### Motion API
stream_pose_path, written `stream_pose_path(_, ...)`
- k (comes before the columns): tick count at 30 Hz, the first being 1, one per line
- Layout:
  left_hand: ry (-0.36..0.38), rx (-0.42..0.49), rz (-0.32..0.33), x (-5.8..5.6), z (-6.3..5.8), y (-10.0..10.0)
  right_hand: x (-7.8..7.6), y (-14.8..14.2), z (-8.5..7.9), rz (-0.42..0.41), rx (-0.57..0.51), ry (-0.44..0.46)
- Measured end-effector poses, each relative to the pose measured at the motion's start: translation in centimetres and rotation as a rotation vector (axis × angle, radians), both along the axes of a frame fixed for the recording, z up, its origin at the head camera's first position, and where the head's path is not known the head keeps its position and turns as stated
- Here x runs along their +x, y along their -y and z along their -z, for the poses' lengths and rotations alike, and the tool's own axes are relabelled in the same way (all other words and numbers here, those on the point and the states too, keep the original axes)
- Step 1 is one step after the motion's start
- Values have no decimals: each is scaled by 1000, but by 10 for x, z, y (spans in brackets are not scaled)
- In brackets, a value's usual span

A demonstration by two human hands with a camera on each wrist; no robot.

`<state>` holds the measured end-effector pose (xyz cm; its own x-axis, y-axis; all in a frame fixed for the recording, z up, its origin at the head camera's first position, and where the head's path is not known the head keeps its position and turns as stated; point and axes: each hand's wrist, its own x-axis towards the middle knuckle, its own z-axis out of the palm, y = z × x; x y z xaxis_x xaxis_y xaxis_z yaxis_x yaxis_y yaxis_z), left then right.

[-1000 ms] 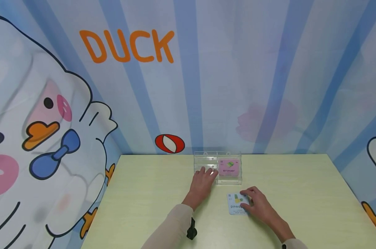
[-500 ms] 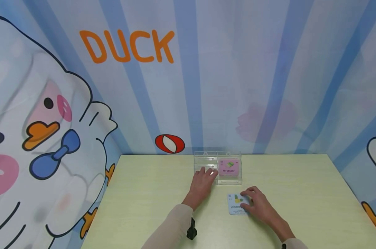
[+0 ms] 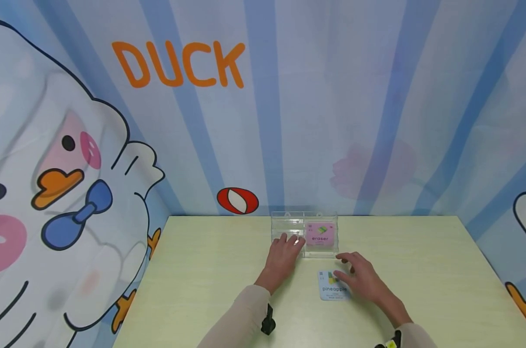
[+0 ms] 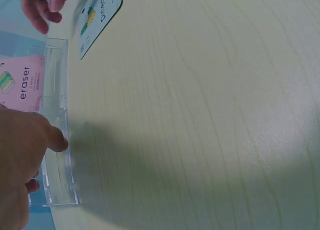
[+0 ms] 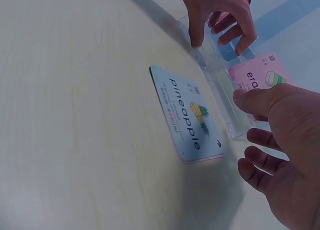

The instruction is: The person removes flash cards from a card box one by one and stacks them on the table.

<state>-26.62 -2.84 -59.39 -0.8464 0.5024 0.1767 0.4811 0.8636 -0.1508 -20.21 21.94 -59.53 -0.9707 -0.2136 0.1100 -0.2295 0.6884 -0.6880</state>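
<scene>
A clear plastic card holder (image 3: 287,221) with two columns stands at the back of the table. My left hand (image 3: 284,256) holds its left column, the thumb at the front lip and the fingers reaching inside. In the right column sits a pink card (image 3: 319,234) printed "eraser". In front of the holder lies a light blue stack of cards (image 3: 330,291), the top one printed "pineapple". My right hand (image 3: 362,279) hovers just over the right side of that stack, fingers apart and holding nothing. In the right wrist view, a gap shows between this hand and the blue stack (image 5: 187,115).
The pale wooden tabletop (image 3: 211,270) spreads around the hands. Behind it hangs a striped blue curtain (image 3: 302,121) with duck drawings, close behind the holder. A black strap piece (image 3: 268,321) dangles from the left wrist.
My right hand has lifted off the blue cards and shifted slightly away toward the holder, uncovering the whole word "pineapple". The left hand and the holder stay in place.
</scene>
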Motion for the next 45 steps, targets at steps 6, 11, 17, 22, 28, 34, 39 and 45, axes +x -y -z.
stream_pose_path(6, 2, -5, 4, 0, 0, 0, -13, 4, -11, -21, -21, -69)
stream_pose_path(11, 4, 2, 6, 0, 0, -1, -24, 6, -19, -19, -37, -81)
stream_pose_path(17, 0, 11, 9, 0, 2, -2, -36, 9, -28, -18, -61, -98)
stream_pose_path(22, 12, 14, 12, 0, 2, -2, -41, 11, -30, 5, -61, -98)
stream_pose_path(28, 12, 10, 12, 0, 2, -1, -44, 12, -34, 23, -49, -91)
stream_pose_path(34, 1, 6, 13, 0, 2, -1, -48, 10, -36, 30, -47, -101)
stream_pose_path(39, -4, -3, 11, 0, 2, -1, -48, 10, -36, 35, -40, -86)
stream_pose_path(45, -22, -11, 9, -1, 2, 1, -48, 12, -35, 30, -62, -117)
